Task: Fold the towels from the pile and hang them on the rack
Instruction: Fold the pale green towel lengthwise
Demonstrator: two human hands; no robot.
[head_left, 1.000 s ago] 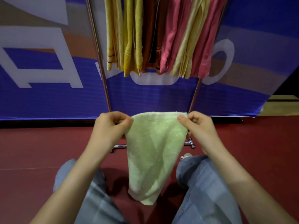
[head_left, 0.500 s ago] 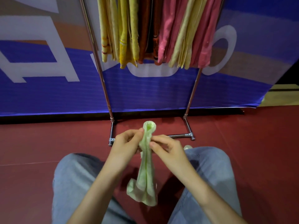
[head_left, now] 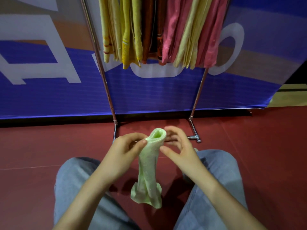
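Observation:
A light green towel hangs folded in half lengthwise between my knees, its top fold forming a loop. My left hand pinches the top edge of the towel between thumb and fingers. My right hand is just to the right of the fold with fingers spread, blurred, and apart from the cloth. Straight ahead stands the metal rack, and from it hang several folded towels in yellow, orange, pink and beige. No pile of towels is in view.
The rack's foot bar lies on the red floor just beyond my hands. A blue and white banner stands behind the rack. My knees in grey jeans flank the towel.
A second ago both hands held the towel spread wide by its top corners. The corners came together, folding it in half, and my right hand has now let go.

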